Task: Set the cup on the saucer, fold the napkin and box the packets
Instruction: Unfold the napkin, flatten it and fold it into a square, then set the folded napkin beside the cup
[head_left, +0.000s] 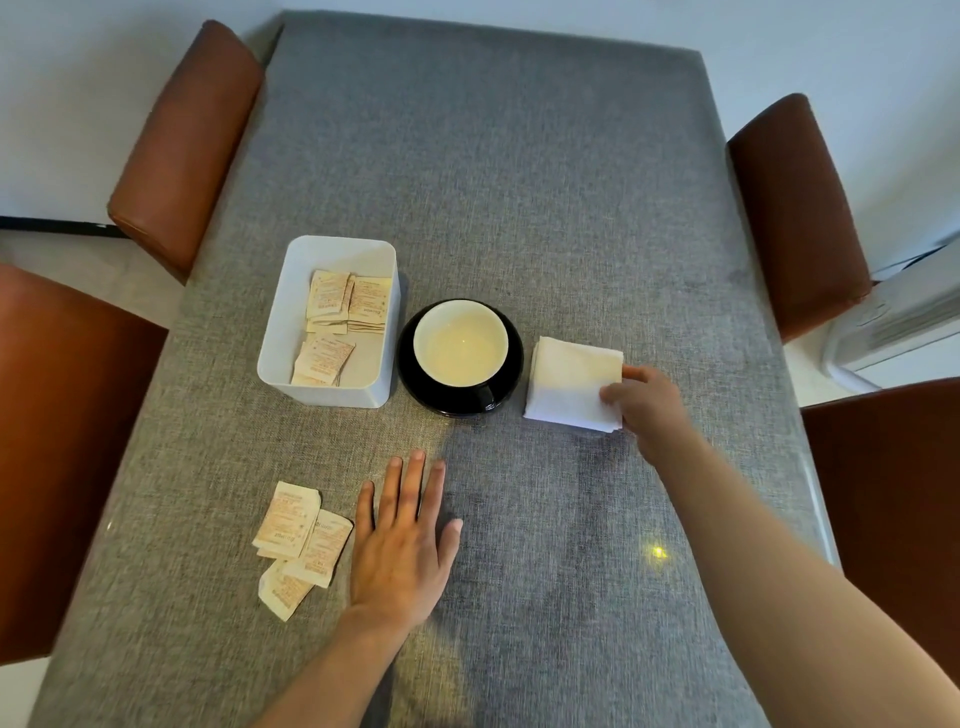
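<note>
Your grey fabric-covered surface (519, 208) runs lengthwise away from you, with four brown chairs (187, 145) around it, two on each side. On it, the white box (275, 358) sits left of centre, long axis pointing away from you, holding several packets in two loose clusters; the exact count cannot be told. Just right of the box, close to it, the black saucer (511, 364) carries the one black cup (460, 345), upright, cream inside, its handle pointing toward you. Right of the saucer lies the single white napkin (569, 382), folded into a squarish stack. Your right hand (649, 410) has its grip closed on the napkin's right edge, thumb on top and fingers at the side. Your left hand (402, 540) lies flat on the surface, fingers spread wide and pointing away from you, holding nothing. Just beside its left edge, three loose packets (298, 545) overlap in a small pile, well apart from the box.
</note>
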